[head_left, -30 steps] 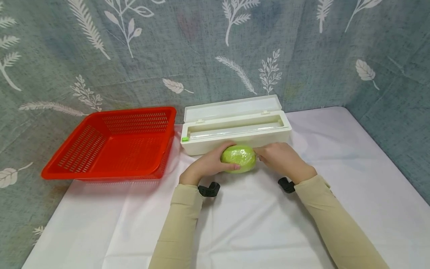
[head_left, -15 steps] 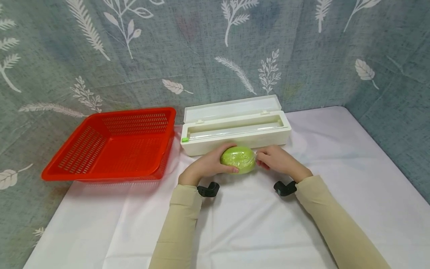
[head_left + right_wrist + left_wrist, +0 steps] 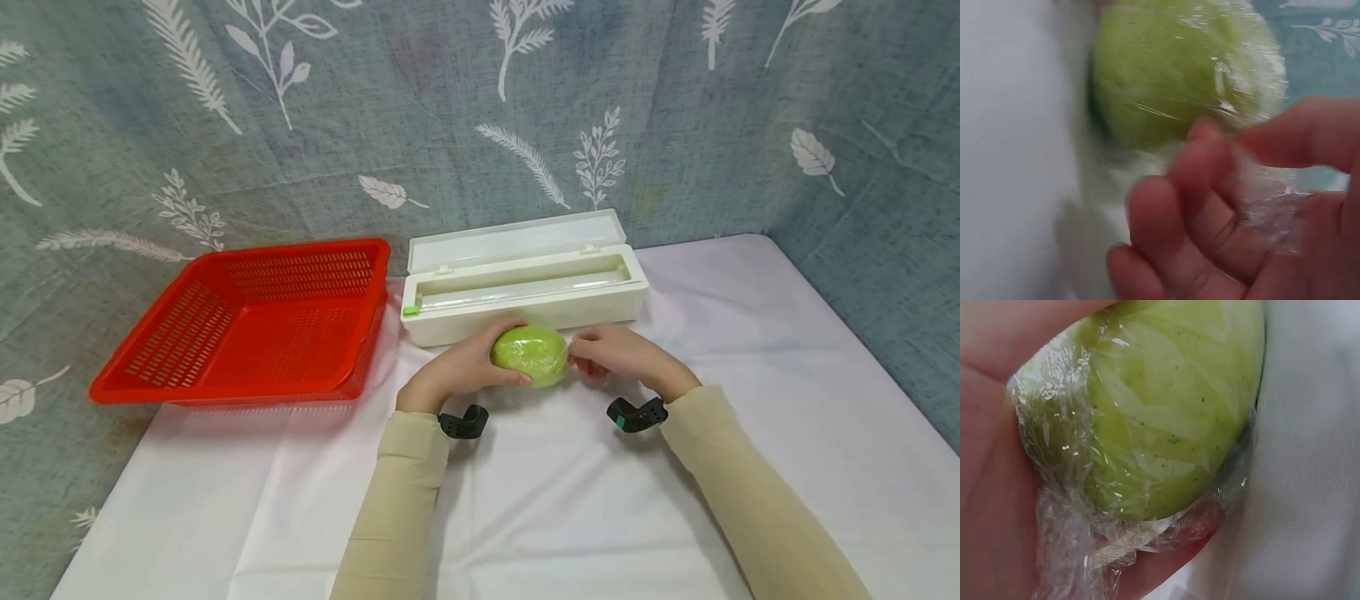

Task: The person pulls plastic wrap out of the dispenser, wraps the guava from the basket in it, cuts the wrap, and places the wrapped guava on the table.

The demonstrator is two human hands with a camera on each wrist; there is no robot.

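A smooth, light green fruit (image 3: 531,355) with tiny dark specks lies on its side in clear plastic wrap in the head view; its exact kind is hard to tell. My left hand (image 3: 467,365) curls round its left end, thumb at the front. Crumpled wrap (image 3: 1066,544) bunches against that palm in the left wrist view. At the fruit's right end, my right hand (image 3: 618,354) pinches a gathered tail of plastic wrap (image 3: 1272,206) between thumb and forefinger. The other fingers are bent below it.
Behind the hands, a white wrap dispenser (image 3: 525,292) stands with its lid raised and a roll inside. A red slotted basket (image 3: 348,387) sits to the left on the white-covered table (image 3: 547,517). A patterned curtain (image 3: 450,108) hangs behind.
My right hand has drawn back slightly from the fruit and turned at the wrist, pulling the wrap's end out. The left hand keeps hold of the fruit in nearly the same place.
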